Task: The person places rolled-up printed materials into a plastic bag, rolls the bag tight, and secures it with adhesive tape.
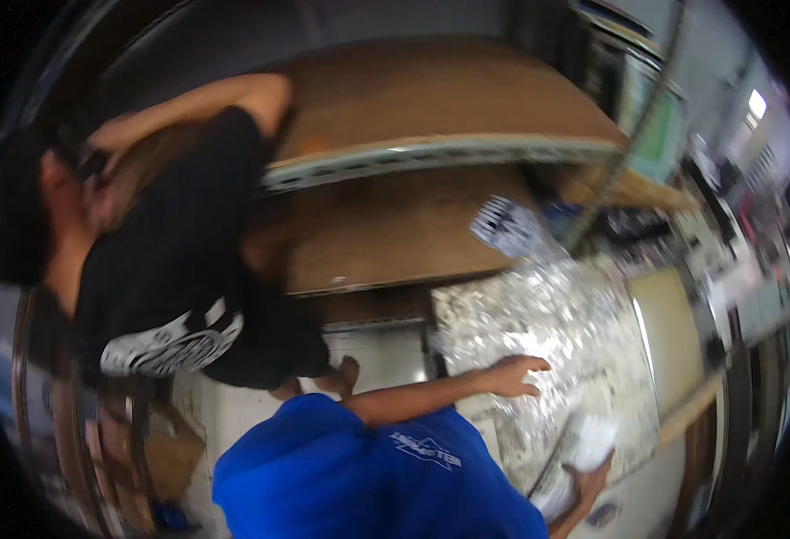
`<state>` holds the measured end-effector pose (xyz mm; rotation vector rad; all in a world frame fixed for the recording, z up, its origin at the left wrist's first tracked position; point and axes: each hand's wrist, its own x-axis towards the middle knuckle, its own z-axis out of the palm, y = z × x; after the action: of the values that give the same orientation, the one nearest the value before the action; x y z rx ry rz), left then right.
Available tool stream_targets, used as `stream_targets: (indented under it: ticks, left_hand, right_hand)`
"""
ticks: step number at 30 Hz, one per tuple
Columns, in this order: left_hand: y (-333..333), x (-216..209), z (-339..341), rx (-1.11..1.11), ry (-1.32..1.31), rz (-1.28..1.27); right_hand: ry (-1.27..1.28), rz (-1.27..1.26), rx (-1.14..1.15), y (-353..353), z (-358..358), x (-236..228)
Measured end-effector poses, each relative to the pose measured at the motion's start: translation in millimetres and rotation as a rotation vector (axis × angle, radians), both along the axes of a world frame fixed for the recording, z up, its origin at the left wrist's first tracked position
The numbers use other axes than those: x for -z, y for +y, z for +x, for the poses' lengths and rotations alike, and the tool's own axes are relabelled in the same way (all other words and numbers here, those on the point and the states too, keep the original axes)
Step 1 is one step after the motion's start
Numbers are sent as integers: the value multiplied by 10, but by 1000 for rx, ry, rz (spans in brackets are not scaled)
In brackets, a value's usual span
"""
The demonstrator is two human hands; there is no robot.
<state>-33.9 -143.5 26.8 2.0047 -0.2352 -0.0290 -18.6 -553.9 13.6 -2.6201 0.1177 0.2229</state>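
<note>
Film [525, 314] lies beneath spread left hand [514, 375]; right hand [590, 483] grips roll [582, 446] near panel edge [645, 395].

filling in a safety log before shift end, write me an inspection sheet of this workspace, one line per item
Surface: pale flat top, largely covered.
Job's things: crumpled clear plastic spread over the top; white bundle near its closest right corner.
Clutter: dark items crowded beyond the top's far right; too blurred to name.
Hands: left hand at the plastic, fingers apart; right hand gripping the white bundle.
Cables: nothing seen.
Surroundings: brown two-level shelf ahead; co-worker in black on the left; thin pole slanting at right.
</note>
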Motion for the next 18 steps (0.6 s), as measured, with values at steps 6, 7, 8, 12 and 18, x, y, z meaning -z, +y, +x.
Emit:
stream_targets:
  ticks: [6,7,8,12,18]
  left_hand:
    - [-622,199,88,552,562,-359]
    - [-747,307,98,562,736,-391]
    - [-952,396,92,557,912,-414]
    - [-1930,569,122,350,1120,-319]
    - [-2253,740,59,426,1128,-565]
  right_hand:
    - [-50,57,-44,95,-84,-12]
    - [-16,68,-43,174,-53,-66]
    - [19,88,-16,128,-45,-75]
    - [47,56,-12,-190,26,-348]
    - [172,159,41,-263,24,-229]
